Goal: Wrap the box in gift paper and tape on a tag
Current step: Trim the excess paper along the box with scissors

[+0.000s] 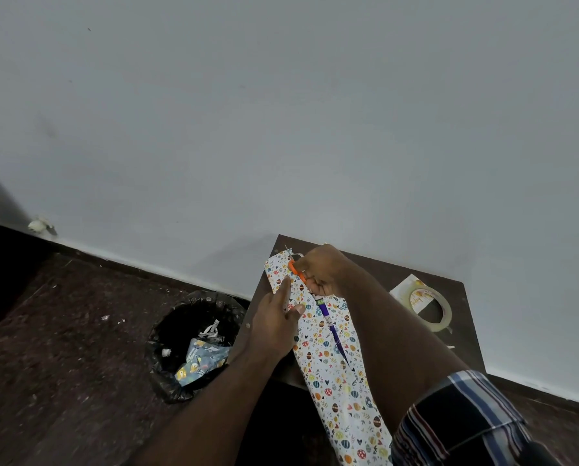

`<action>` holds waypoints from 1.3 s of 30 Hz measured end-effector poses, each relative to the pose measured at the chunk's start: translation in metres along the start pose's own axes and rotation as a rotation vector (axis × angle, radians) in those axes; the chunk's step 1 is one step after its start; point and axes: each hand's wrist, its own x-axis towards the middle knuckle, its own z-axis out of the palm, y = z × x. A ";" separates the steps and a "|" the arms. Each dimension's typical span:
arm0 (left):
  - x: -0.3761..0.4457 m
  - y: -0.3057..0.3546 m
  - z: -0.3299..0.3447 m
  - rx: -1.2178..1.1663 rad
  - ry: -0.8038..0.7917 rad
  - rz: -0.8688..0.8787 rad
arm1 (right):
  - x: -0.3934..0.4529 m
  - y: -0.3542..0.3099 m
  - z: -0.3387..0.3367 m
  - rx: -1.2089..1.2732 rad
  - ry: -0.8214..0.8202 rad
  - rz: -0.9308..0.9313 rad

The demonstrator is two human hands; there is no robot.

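A long box (328, 322) lies on the small dark table (375, 264), mostly covered by white gift paper (338, 375) printed with coloured eggs and hearts; a purple strip of the box shows through a gap. My left hand (274, 317) presses flat on the paper's left side. My right hand (321, 270) grips orange-handled scissors (296, 270) at the paper's far end, blades pointing away. A tape roll (432, 309) lies on a white card (404, 289) at the table's right.
A black-lined bin (194, 341) holding paper scraps stands on the dark floor left of the table. A pale wall runs right behind the table. A striped sleeve (459, 418) covers my right upper arm.
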 end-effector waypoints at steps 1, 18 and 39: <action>0.000 0.000 0.000 -0.001 -0.003 -0.006 | 0.000 0.000 0.000 -0.005 0.000 -0.004; 0.000 0.004 -0.001 0.038 -0.010 -0.025 | -0.042 -0.001 -0.027 0.032 -0.067 -0.173; -0.037 0.038 0.011 0.208 0.002 -0.126 | -0.144 0.178 -0.156 -0.566 0.345 -0.064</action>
